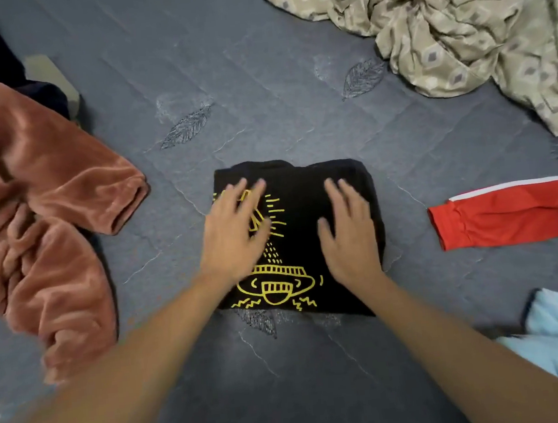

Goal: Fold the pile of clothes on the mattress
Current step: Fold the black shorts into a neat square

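Hands: two, left hand [233, 229] and right hand [349, 235], fingers straight and spread, flat on cloth
Folded: one black T-shirt [299, 206], mid-mattress [258, 77], under both palms
Unfolded: four garments along the mattress edges

A dark grey quilted mattress [279, 85] is filling nearly the whole view, its cover showing stitched wavy lines and leaf motifs [191, 126]. At its far left corner, a dark shadowed area is lying beyond the edge, with a pale strip of floor [48, 75] showing there. Soft, even light is falling across the fabric
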The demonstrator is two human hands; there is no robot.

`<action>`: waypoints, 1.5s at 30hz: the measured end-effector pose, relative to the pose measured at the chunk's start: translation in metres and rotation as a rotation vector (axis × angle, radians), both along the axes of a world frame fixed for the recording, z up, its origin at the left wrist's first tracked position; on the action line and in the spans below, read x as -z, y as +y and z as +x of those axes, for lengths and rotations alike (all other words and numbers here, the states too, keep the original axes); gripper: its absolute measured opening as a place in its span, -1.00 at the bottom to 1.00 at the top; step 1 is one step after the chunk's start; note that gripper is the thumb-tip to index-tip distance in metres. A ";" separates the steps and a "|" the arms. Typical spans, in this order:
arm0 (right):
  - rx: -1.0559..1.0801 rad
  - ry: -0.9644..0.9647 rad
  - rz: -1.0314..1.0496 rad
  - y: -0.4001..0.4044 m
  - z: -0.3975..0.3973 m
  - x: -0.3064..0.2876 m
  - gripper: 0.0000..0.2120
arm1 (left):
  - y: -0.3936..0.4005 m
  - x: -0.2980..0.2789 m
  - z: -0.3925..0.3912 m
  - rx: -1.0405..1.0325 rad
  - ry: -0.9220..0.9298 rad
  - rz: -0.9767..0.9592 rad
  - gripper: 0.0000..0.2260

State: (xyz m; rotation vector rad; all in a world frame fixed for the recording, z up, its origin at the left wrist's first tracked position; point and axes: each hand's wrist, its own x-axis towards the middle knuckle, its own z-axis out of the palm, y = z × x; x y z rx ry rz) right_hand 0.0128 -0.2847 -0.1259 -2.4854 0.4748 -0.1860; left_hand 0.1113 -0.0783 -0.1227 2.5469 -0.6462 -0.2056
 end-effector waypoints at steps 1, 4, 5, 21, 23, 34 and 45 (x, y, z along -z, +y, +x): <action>-0.096 0.053 -0.119 0.006 -0.006 0.014 -0.43 | 0.002 0.012 -0.008 0.069 -0.008 0.135 -0.41; -0.160 0.148 -0.307 0.009 -0.009 0.046 -0.43 | 0.007 0.045 -0.016 0.093 -0.052 0.291 -0.39; -0.151 0.156 -0.335 0.009 -0.008 0.053 -0.42 | 0.008 0.053 -0.014 0.087 -0.084 0.297 -0.39; 0.484 0.323 0.420 -0.025 -0.035 0.005 -0.18 | 0.029 0.023 -0.012 -0.551 0.390 -0.083 -0.33; 0.398 0.374 0.399 -0.022 -0.030 -0.001 -0.20 | 0.024 0.019 -0.005 -0.572 0.523 -0.215 -0.49; 0.396 0.248 0.724 -0.023 -0.069 -0.006 -0.35 | 0.016 -0.021 -0.039 -0.473 0.918 -0.570 -0.87; 0.419 0.482 0.230 0.014 -0.262 -0.021 -0.44 | 0.038 -0.017 -0.226 -0.391 0.890 -0.513 -0.72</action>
